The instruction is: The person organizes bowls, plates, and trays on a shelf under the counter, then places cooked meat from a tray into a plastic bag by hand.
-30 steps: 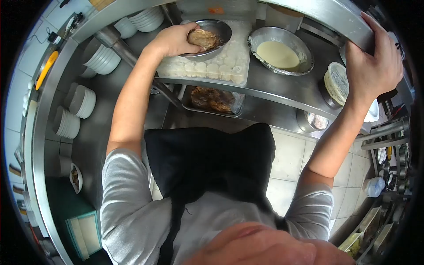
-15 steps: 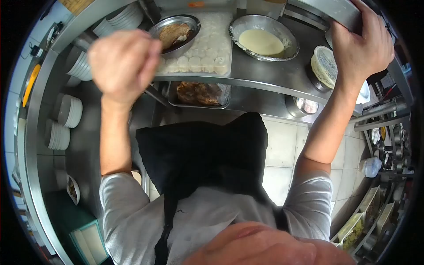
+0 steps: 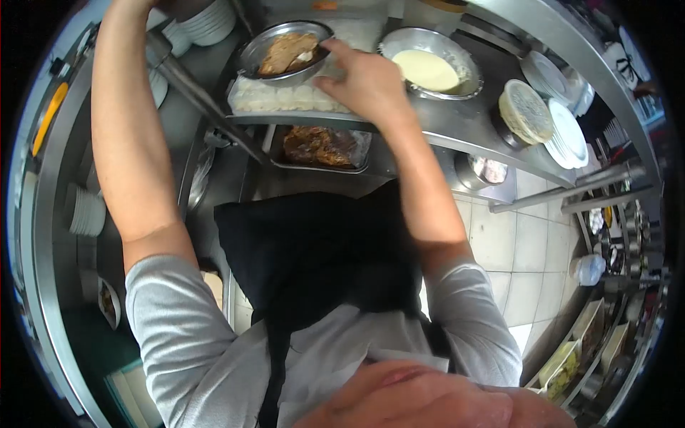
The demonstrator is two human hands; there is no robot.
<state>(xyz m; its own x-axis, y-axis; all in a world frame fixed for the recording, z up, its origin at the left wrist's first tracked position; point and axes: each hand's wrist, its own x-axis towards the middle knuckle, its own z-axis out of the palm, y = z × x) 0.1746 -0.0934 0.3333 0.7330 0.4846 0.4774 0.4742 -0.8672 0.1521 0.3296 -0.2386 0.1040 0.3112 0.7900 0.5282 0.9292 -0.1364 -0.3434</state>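
Observation:
My right hand (image 3: 372,80) reaches to a metal bowl (image 3: 250,69) of brown food with a small pale piece in it. The thumb and forefinger are apart, the forefinger at the bowl's right rim and the thumb lower beside its wall. Under the bowl lies a tray of pale round pieces (image 3: 285,101), partly covered by the bowl and my hand. Just right of my hand stands a metal bowl of cream-coloured batter (image 3: 426,70). My left arm stretches up past the top left edge, so my left hand is out of view.
Stacked white bowls (image 3: 207,25) sit at the upper left. A lidded tub (image 3: 526,112) and white plates (image 3: 567,135) stand on the right of the shelf (image 3: 471,118). Below are a pan of dark browned food (image 3: 320,146) and a metal pot (image 3: 481,171). Metal posts (image 3: 207,100) flank the shelf.
My right hand has left the metal edge at the upper right and moved left to the bowl of brown food. My left hand has gone up and out of view.

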